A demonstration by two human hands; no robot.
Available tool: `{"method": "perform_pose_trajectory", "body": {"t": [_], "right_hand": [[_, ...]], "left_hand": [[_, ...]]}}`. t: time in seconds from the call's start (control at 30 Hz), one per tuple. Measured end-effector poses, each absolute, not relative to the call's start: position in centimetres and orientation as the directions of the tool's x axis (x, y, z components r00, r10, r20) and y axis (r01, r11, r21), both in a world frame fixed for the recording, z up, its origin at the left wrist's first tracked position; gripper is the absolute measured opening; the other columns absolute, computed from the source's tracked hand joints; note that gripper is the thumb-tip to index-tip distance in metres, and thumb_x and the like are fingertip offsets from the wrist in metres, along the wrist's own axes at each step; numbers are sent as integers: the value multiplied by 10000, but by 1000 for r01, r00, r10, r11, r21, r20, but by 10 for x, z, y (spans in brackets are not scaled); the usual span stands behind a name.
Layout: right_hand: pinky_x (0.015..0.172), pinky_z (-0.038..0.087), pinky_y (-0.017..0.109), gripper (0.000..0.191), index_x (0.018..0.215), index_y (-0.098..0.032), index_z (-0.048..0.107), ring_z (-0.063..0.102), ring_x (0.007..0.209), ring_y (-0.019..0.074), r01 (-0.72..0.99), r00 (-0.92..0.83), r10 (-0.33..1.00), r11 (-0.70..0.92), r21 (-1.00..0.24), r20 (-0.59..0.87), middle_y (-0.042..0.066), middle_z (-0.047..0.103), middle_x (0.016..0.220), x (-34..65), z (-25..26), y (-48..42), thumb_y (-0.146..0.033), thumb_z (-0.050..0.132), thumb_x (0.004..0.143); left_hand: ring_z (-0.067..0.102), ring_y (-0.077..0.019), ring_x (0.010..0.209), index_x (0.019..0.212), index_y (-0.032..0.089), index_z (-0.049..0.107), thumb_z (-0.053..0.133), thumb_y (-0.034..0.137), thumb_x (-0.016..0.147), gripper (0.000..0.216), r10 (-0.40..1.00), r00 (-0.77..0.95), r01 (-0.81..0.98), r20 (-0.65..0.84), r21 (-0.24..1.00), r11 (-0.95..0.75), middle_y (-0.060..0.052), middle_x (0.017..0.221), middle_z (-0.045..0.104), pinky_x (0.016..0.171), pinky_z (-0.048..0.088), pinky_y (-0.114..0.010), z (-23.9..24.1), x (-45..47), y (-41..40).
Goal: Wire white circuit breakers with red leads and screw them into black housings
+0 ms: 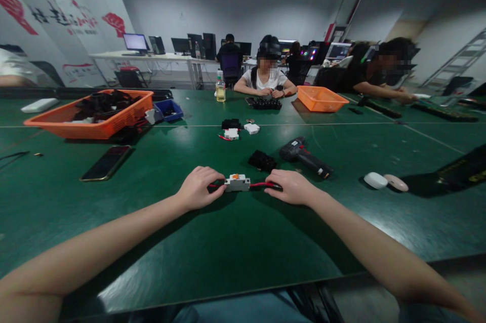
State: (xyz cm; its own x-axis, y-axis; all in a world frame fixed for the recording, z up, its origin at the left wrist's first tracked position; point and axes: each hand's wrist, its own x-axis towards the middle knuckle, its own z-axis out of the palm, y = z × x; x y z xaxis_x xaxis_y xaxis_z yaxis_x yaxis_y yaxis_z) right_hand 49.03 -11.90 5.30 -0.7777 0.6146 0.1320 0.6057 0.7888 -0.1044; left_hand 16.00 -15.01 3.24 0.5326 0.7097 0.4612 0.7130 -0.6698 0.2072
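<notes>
A white circuit breaker (pixel 237 184) with an orange switch lies between my hands on the green table, red wires coming out at both ends. At its left end, my left hand (pixel 201 187) is closed, thumb and fingers around the wire and against the breaker's edge. My right hand (pixel 290 187) pinches the red wire (pixel 258 185) a little away from the breaker's right end. Just beyond lie a black part (pixel 262 160) and a dark cordless screwdriver (pixel 306 157). Farther off are two white breakers, one of them (pixel 231 134) with a red wire.
An orange basket (pixel 129 115) of black parts, a blue bin (pixel 168 110) and a phone (pixel 107 163) are to the left. On the right lie a white case (pixel 375 180) and a black object (pixel 448 173). Across the table, a person (pixel 268 75) sits near another orange basket (pixel 321 98).
</notes>
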Motion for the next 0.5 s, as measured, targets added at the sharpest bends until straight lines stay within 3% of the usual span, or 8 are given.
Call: {"method": "perform_pose_trajectory", "body": {"t": [0.17,0.23,0.3,0.4,0.5], "right_hand": [[889,460,361,342,1097,-167,644,610,1010,252,682,-693,667,729,-51,272,119,664,1084,502,73,-109,-439,473,980],[965,434,387,337,1131,-142,627,591,1073,274,793,-558,741,609,-22,374,150,653,1140,520,82,-98,-384,447,980],[981,424,436,416,1221,-101,579,573,1109,328,920,-370,835,391,34,408,199,625,1199,544,86,-83,-388,499,931],[897,458,489,651,1313,-37,508,586,1086,403,988,-134,956,108,111,261,270,593,1219,574,77,-62,-501,553,859],[815,491,423,616,1239,-78,566,643,997,355,997,-49,999,49,56,5,233,634,1159,586,63,-41,-536,573,826]], "left_hand": [[623,-202,913,1087,202,650,543,395,934,268,709,537,714,458,200,-671,-53,992,708,786,421,-349,29,159,-150],[621,-201,913,1084,198,650,541,390,936,266,708,538,715,457,196,-671,-55,987,706,784,424,-348,28,159,-150],[620,-198,902,1075,199,654,541,383,936,257,705,542,714,458,191,-674,-53,971,704,772,425,-344,28,160,-150],[618,-193,868,1058,199,661,540,378,937,248,697,546,708,465,188,-681,-52,937,702,746,423,-336,28,160,-149],[617,-188,838,1036,193,664,538,378,940,244,694,545,704,471,193,-684,-53,905,702,733,429,-332,27,159,-149]]}}
